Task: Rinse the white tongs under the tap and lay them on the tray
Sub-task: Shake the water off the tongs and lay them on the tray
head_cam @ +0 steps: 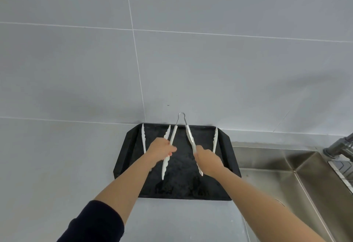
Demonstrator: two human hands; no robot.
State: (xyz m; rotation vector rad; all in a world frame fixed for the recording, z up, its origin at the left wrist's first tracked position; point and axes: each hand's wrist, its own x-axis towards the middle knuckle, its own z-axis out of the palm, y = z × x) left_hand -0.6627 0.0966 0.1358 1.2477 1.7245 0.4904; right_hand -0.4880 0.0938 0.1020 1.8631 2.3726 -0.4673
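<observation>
A black tray (122, 157) lies on the grey counter against the wall. White tongs (173, 134) with a wire loop at the far end lie spread over its middle, tips toward me. My left hand (161, 149) is closed on their left arm. My right hand (207, 158) is closed on their right arm. More white tong arms (143, 138) show on the tray to the left of my left hand. One more white arm (215, 138) shows by the right rim. Their hinges are hidden under my hands.
A steel sink (277, 180) sits right of the tray, with a metal tap (342, 146) at the far right edge. The grey tiled wall (172, 50) rises straight behind the tray. Grey counter (57, 165) extends to the left and in front.
</observation>
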